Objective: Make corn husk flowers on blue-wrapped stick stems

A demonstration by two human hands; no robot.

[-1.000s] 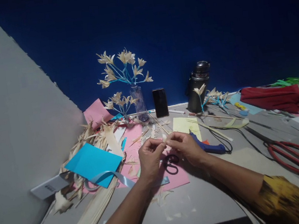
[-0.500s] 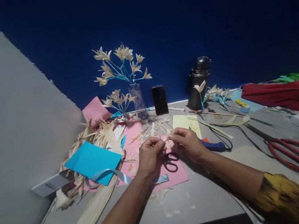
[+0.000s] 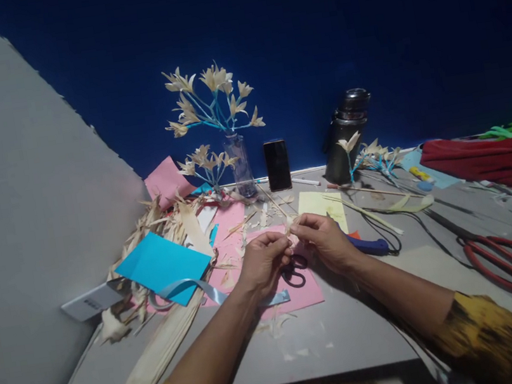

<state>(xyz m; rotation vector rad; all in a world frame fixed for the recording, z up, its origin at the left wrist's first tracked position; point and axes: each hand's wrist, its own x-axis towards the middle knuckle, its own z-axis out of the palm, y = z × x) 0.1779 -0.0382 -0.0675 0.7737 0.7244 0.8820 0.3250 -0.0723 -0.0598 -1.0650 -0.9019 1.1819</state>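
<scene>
My left hand [image 3: 262, 260] and my right hand [image 3: 325, 241] meet above a pink paper sheet [image 3: 300, 291] in the middle of the grey table [image 3: 345, 339]. Together their fingertips pinch a small pale dried-leaf piece [image 3: 290, 228]. Small black scissors [image 3: 293, 272] lie on the pink sheet just below my hands. A blue glue gun [image 3: 368, 246] lies right of my right hand, its black cord trailing to the right.
A vase of pale leaf flowers on blue stems [image 3: 236, 156], a dark phone [image 3: 277, 164] and a black flask [image 3: 348, 136] stand at the back. Blue paper [image 3: 163, 265] and leaf scraps lie left. Large red scissors [image 3: 511, 256] and red cloth [image 3: 492, 160] lie right.
Both hands have kept pinching the leaf piece and worked it slightly between the fingertips. The view has shifted a little; nothing else on the table moved.
</scene>
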